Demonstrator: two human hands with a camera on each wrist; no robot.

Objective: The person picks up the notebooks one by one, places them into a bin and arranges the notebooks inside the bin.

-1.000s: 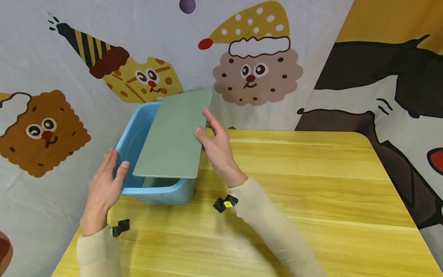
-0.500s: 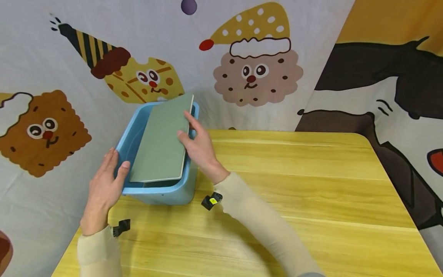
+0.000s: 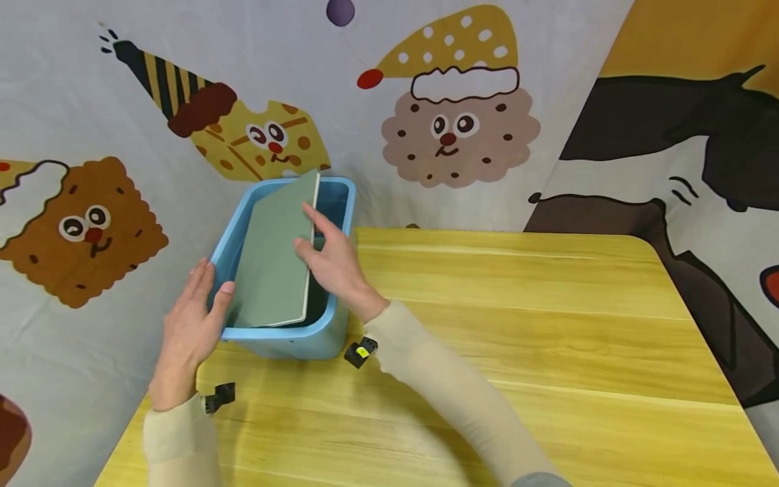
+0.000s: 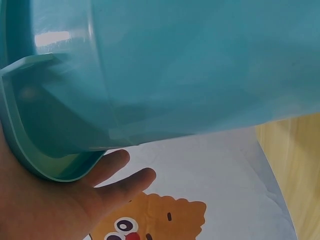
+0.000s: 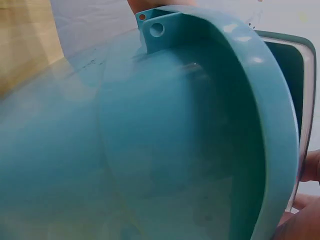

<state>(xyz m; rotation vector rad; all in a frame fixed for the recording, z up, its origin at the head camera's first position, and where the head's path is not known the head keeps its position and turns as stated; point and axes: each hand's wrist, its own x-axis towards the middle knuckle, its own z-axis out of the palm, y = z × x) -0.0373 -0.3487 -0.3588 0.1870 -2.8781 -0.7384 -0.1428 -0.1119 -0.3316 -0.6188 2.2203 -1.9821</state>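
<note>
A green hardcover book (image 3: 270, 260) with pale page edges leans at a tilt inside a light blue plastic bin (image 3: 298, 346). My right hand (image 3: 337, 264) pinches its right edge, thumb on the cover and the other fingers behind. At the bin's left side, my left hand (image 3: 191, 321) holds the rim between thumb and outstretched fingers. In the left wrist view, fingers of the left hand (image 4: 65, 207) lie below the rim's outer lip. The right wrist view has the book's page edge (image 5: 307, 90) beyond the rim, with part of the right hand (image 5: 302, 220) beside it.
The bin stands at the back left of a wooden table (image 3: 517, 338). Right behind the bin hangs a cloth backdrop (image 3: 353, 95) printed with cartoon figures. Black wrist-worn devices show near both cuffs, one being the right device (image 3: 362, 352).
The right hand has carried the book leftward and lower, from over the bin's right rim to inside it. The left hand has stayed on the rim.
</note>
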